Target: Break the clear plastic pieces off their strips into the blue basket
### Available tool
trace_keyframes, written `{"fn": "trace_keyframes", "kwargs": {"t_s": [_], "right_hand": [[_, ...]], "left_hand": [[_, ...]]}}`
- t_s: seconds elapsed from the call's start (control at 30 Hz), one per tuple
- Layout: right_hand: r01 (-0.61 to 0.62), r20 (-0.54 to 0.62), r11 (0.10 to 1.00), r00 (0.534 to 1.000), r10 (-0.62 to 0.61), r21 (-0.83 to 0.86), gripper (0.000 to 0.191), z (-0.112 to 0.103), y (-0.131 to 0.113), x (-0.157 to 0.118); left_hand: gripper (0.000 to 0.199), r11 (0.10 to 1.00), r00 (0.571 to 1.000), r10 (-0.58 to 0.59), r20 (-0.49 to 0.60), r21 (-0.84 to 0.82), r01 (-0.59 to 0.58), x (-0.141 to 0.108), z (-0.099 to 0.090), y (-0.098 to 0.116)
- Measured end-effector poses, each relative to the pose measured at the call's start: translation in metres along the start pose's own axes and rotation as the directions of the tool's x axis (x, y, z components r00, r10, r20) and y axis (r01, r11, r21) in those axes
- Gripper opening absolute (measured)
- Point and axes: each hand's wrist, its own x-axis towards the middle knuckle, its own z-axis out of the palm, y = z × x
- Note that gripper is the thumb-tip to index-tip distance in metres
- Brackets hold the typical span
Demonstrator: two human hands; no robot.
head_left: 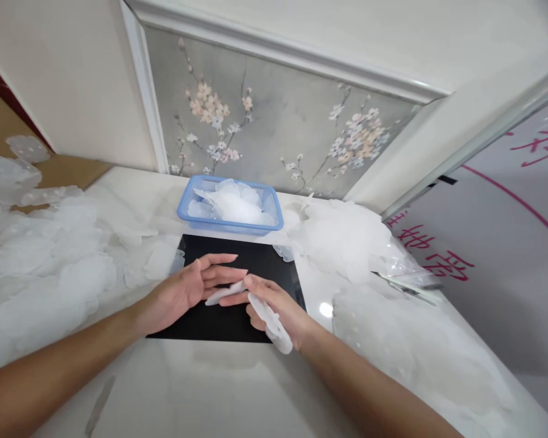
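- My right hand [287, 309] is over the right part of the black mat [228, 330], grasping: thumb and forefinger pinch a thin white piece [227, 294], which points leftward above the mat's middle.
- A second white piece [274, 328] sits against that same hand, slanting towards the mat's near edge; whether it is one layer or several, I cannot tell.
- My left hand [187, 291] is over the mat's left part, released, palm turned up and fingers stretched towards the pinched piece. Whether a fingertip touches it, I cannot tell.
- The pieces look flimsy, so I judge a light pinch near the edge best; a hard squeeze could crease them.
- Keeping the second piece flat against the palm, apart from the pinched one, should help stop the two sticking together.
- Working low over the mat seems wise: its dark surface shows pale edges plainly.
- Just beyond the mat's far edge stands the blue basket [231, 228], holding more white pieces [240, 205].
- Heaps lie left [50, 267] and right [342, 238] of the mat, so my forearms need care beside them.
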Motion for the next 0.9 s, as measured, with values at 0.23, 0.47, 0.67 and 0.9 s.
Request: {"fn": "trace_keyframes", "kwargs": {"t_s": [0.23,0.47,0.67,0.9], "right_hand": [[0.136,-0.105,0.951,0.980,-0.170,-0.276,0.031,-0.003,0.003,0.000],[0.122,-0.128,0.973,0.981,-0.149,-0.196,0.045,-0.003,0.001,-0.002],[0.198,-0.101,0.948,0.968,-0.229,-0.249,0.039,-0.002,0.004,-0.002],[0.284,-0.083,0.720,0.900,-0.428,-0.633,0.049,-0.001,0.001,-0.011]], "left_hand": [[0.036,0.190,0.949,0.195,-0.247,0.959,0.210,0.002,-0.041,0.028],[0.036,0.040,0.911,0.186,-0.368,0.929,0.367,-0.002,-0.054,0.035],[0.026,0.735,0.878,0.039,-0.476,0.610,0.298,0.007,-0.024,0.026],[0.037,0.937,0.862,-0.231,-0.450,0.136,0.322,0.006,0.000,0.013]]}}
